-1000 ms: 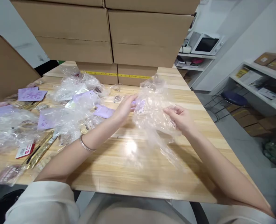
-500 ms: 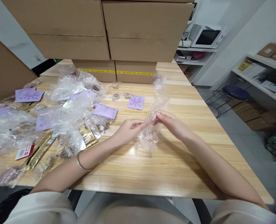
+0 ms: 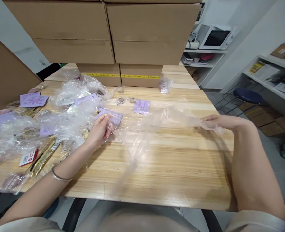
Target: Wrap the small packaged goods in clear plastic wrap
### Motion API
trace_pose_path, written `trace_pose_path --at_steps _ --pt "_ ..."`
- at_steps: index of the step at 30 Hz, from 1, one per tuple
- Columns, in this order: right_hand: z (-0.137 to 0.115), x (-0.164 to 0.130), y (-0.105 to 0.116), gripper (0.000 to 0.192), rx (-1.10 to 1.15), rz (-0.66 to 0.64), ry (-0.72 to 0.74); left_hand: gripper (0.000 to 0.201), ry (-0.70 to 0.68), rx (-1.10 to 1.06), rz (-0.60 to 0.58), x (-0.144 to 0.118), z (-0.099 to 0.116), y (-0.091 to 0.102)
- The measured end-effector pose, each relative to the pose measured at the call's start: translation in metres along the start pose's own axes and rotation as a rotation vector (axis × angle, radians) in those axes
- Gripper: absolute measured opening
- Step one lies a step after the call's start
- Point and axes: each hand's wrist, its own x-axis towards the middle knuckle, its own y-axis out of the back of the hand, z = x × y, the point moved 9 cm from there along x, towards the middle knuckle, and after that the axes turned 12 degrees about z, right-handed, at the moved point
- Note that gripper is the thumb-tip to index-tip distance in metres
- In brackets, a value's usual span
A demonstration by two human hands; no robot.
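A long strip of transparent plastic film [image 3: 154, 124], smeared by motion, stretches across the wooden table in front of me. At the right, my right hand [image 3: 213, 121] is closed on one end of it, and a crumpled bit sticks out past the fingers. My left hand [image 3: 99, 129] pinches transparent plastic at the film's other side, beside the pile. Just beyond its fingers lies a purple packet [image 3: 115, 117]. Another purple packet [image 3: 142, 106] with a pattern rests flat farther back, next to two small round wrapped pieces [image 3: 120, 101].
Crumpled plastic wrapping [image 3: 67, 120], gold packets [image 3: 44, 161] and a red-and-white packet [image 3: 28, 158] heap on the left. Large cardboard boxes [image 3: 152, 35] stand at the back of the table [image 3: 171, 180]. A small wrapped bundle [image 3: 165, 84] lies near them. Shelves and a blue stool [image 3: 248, 96] are at the right.
My hands have moved apart: the left toward the pile, the right far out to the right. The bunched plastic film between them is now drawn out into a long strip.
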Motion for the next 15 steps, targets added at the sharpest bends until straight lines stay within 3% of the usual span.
trace_pose_path --at_steps 2,3,4,6,8,9,11,13,15 --pt "0.031 -0.011 -0.022 0.025 -0.151 -0.329 -0.207 0.029 -0.102 0.152 0.027 0.014 -0.001 0.005" --pt "0.039 -0.015 -0.024 0.023 -0.225 -0.412 -0.274 0.029 -0.179 0.242 0.038 0.020 0.002 0.005" --pt "0.040 -0.013 -0.016 0.024 -0.315 -0.351 -0.276 0.030 -0.269 0.331 0.039 0.025 0.007 0.003" --pt "0.016 -0.004 0.009 0.028 -0.463 -0.074 -0.147 0.035 -0.443 0.469 0.007 0.030 0.020 -0.007" --pt "-0.031 -0.007 0.018 0.029 -0.462 0.145 0.087 0.039 -0.559 0.519 -0.066 0.030 0.033 -0.023" --pt "-0.057 -0.013 0.010 0.028 -0.396 0.176 0.219 0.040 -0.588 0.511 -0.108 0.029 0.039 -0.031" --pt "-0.105 -0.030 -0.025 0.031 -0.175 0.064 0.446 0.042 -0.583 0.455 -0.180 0.027 0.048 -0.045" --pt "-0.132 -0.046 -0.075 0.038 -0.034 -0.141 0.501 0.044 -0.498 0.377 -0.243 0.029 0.050 -0.059" --pt "-0.149 -0.059 -0.118 0.054 0.009 -0.229 0.571 0.046 -0.409 0.293 -0.277 0.034 0.048 -0.069"
